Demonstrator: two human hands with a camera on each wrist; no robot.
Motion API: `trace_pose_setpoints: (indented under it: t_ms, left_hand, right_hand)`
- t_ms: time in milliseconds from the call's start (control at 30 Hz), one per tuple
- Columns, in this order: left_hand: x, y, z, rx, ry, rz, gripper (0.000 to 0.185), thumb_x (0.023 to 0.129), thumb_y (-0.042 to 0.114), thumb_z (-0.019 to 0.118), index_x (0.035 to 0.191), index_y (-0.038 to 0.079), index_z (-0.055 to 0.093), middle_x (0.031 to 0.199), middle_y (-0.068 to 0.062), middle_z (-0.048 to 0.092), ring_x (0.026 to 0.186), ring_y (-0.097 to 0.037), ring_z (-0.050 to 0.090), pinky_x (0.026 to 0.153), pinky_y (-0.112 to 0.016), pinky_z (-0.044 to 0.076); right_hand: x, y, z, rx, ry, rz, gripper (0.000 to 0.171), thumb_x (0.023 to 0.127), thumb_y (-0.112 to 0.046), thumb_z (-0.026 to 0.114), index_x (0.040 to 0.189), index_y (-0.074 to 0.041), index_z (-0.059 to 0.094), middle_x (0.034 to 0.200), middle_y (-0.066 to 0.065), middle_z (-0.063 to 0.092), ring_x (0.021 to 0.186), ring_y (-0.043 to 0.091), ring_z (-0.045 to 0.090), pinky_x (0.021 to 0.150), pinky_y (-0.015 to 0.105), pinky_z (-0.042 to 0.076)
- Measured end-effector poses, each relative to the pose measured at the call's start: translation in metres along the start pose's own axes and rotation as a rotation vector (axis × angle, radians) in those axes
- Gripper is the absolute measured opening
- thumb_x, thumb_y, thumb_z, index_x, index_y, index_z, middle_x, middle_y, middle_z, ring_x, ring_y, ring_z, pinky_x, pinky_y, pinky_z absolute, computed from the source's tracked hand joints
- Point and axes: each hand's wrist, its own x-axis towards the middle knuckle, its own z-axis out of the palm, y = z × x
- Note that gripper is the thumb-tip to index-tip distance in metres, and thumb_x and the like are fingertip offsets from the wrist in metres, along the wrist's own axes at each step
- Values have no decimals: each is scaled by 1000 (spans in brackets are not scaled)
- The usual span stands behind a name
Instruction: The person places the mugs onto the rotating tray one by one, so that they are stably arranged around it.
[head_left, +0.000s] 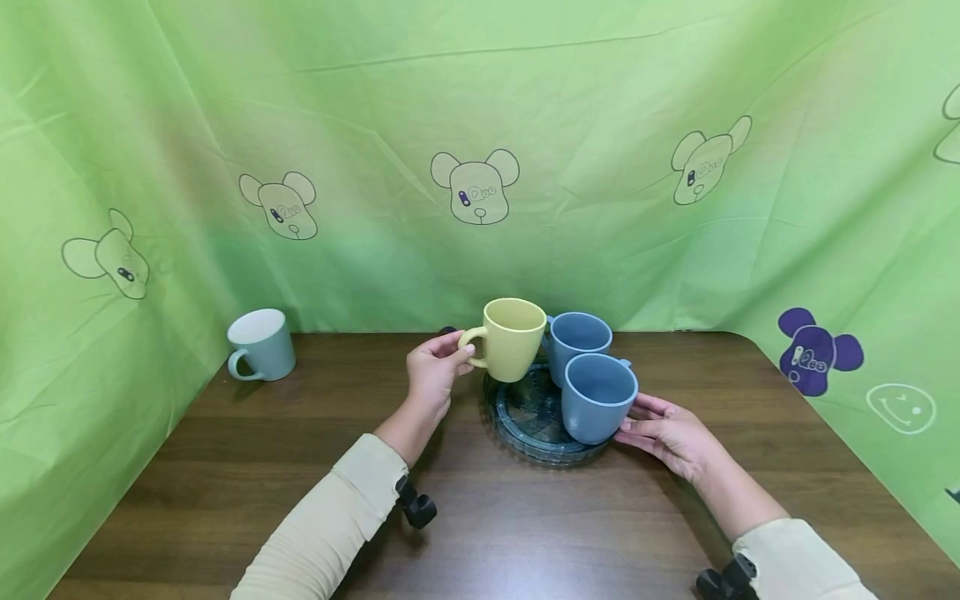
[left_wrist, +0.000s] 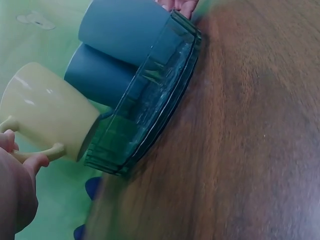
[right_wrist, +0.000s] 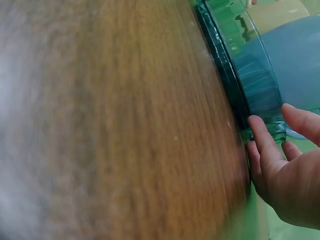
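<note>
One wooden table (head_left: 300, 467), green backdrop (head_left: 525, 100).

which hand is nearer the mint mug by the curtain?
Left. The left hand holds the yellow mug's handle, right of the mint mug. The right hand is farther, past the glass tray.

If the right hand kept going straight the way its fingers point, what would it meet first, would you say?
The right hand points left toward the glass tray; its fingertips already seem to touch the tray rim, with the near blue mug just above. Depth is uncertain.

Cream long sleeves (head_left: 337, 517), bare hands (head_left: 431, 375), black wrist-mounted camera brackets (head_left: 415, 504).
</note>
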Motion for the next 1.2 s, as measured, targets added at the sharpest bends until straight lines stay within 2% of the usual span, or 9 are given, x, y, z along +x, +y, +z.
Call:
trace_pose_setpoints:
  t_ms: [200, 567, 900, 1200]
  left_hand:
    - [-1, -8, 5, 7, 18, -13, 28, 78, -15, 72, 106, -11, 69, 83, -12, 67, 65, -14, 66, 58, -24, 60]
    - [-6, -29, 6, 30, 32, 5, 27, 79, -15, 72, 105, -12, 69, 77, -7, 64, 65, -11, 65, 58, -25, 60]
    - [-5, -34, -1, 176, -63, 65, 23, 74, -16, 75, 95, -10, 68, 77, -10, 66, 68, -12, 64, 63, -28, 61]
    - [2, -36, -1, 297, -83, 110, 23, 72, -15, 78, 91, -9, 68, 83, -18, 69, 71, -11, 62, 65, -22, 59]
  right_hand:
    - [-1, -2, 4, 10, 30, 17, 44, 86, 23, 52, 102, -16, 64, 105, 3, 66, 93, 23, 68, 85, 40, 59]
    - [-1, -1, 5, 11, 46, 17, 44, 86, 24, 50, 102, -15, 64, 105, 3, 65, 93, 23, 68, 84, 40, 59]
    - [-2, -2, 5, -2, 54, 8, 46, 85, 24, 53, 101, -17, 66, 104, 4, 66, 91, 23, 68, 84, 40, 59]
    - [-3, -1, 7, 2, 82, 10, 44, 84, 24, 54, 99, -14, 67, 101, 7, 66, 89, 22, 69, 83, 38, 59]
